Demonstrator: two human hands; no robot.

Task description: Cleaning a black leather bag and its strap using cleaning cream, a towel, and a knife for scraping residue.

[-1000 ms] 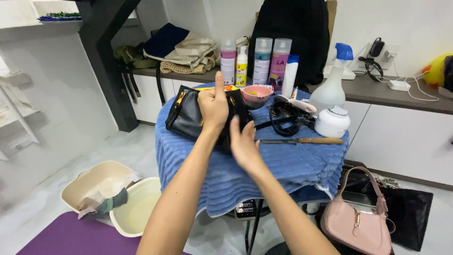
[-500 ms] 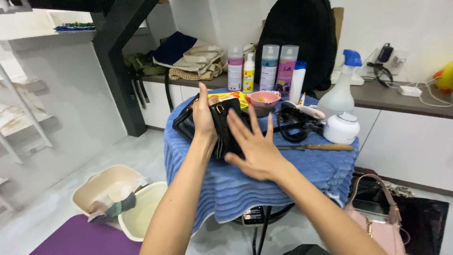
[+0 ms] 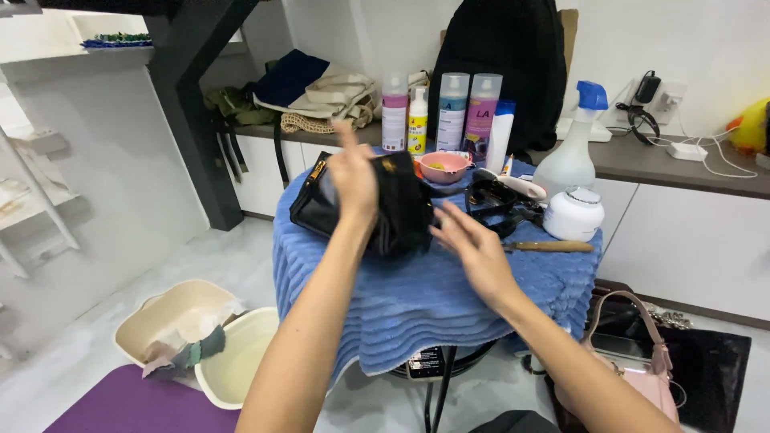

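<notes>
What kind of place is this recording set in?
Probably a home workspace for cleaning handbags. A small table under a blue towel holds a black handbag, spray bottles and a white jar; a pink handbag waits on the floor.

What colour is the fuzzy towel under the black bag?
The ribbed towel draped over the small table is blue, seen best in the head view.

Small round table in front of a wall counter, floor items either side

A handbag (image 3: pixel 385 204) lies on the towel (image 3: pixel 417 297) covering the table, left of centre; the left hand (image 3: pixel 353 180) rests on it and the right hand (image 3: pixel 477 252) hangs just to its right. Behind stand spray cans (image 3: pixel 465 108) and a bowl (image 3: pixel 443 167); a jar (image 3: pixel 572 213) and knife (image 3: pixel 549 246) lie right. Two basins (image 3: pixel 200 337) sit on the floor left, another handbag (image 3: pixel 642 361) right.
</notes>
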